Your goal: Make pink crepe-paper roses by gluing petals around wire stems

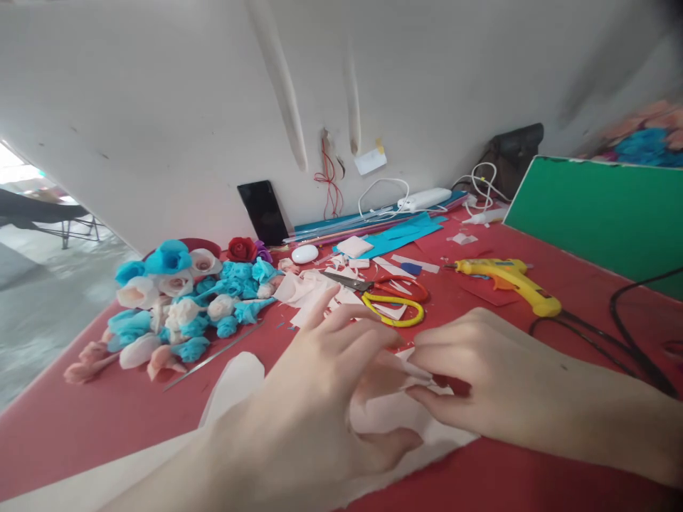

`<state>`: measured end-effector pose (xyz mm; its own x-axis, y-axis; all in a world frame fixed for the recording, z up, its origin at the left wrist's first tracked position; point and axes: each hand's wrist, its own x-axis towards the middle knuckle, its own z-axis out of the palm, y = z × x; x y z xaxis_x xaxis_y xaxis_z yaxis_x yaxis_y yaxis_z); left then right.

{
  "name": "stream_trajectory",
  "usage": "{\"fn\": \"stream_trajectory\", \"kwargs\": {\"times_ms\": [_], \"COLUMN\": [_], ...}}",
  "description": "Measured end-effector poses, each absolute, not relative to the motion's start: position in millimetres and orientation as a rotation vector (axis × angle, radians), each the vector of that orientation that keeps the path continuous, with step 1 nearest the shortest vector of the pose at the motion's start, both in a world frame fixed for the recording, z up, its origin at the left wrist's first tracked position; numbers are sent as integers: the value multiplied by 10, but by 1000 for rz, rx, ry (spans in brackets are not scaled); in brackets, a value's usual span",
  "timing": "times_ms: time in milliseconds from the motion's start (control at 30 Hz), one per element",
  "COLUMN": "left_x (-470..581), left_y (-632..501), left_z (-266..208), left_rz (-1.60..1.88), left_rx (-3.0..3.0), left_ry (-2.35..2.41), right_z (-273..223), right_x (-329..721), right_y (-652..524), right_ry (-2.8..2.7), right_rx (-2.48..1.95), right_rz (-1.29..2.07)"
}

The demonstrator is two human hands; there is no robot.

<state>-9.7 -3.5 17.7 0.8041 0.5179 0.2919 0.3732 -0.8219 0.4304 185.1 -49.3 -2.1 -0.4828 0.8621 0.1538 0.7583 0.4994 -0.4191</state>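
A sheet of pale pink paper, perhaps crepe paper, lies on the red table under both hands, partly raised between them. My left hand is over it, fingers curved and spread, with the thumb resting low on the sheet, apart from the fingertips. From the other side, my right hand pinches the raised edge between thumb and fingers. Just beyond the hands lie scissors with one red and one yellow handle. More pale paper extends beneath my left wrist.
Blue, white and pink paper flowers are heaped at the left beside a thin metal strip. A yellow glue gun with a black cord lies at the right. Farther back are paper scraps, a phone against the wall and a green board.
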Motion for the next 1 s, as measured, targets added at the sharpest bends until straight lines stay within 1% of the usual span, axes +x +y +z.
{"fn": "stream_trajectory", "kwargs": {"times_ms": [167,267,500,667,833,1000], "left_x": [-63,-80,-97,-107,-142,-179], "left_y": [-62,-35,-26,1,-11,-35], "left_z": [123,136,170,155,151,157], "left_rz": [571,595,629,646,697,715], "left_rx": [2820,2796,2726,2705,2754,2822], "left_ry": [636,622,584,627,588,471], "right_z": [-43,-20,35,113,153,118], "right_x": [1833,1835,1856,1899,1951,1964], "right_y": [-544,-548,-519,-511,-466,-424], "right_ry": [-2399,-2365,-2355,-2361,-2242,-2085], "right_rx": [-1311,-1292,-1283,-1315,-1302,-1379], "right_rz": [338,281,268,427,547,864]}}
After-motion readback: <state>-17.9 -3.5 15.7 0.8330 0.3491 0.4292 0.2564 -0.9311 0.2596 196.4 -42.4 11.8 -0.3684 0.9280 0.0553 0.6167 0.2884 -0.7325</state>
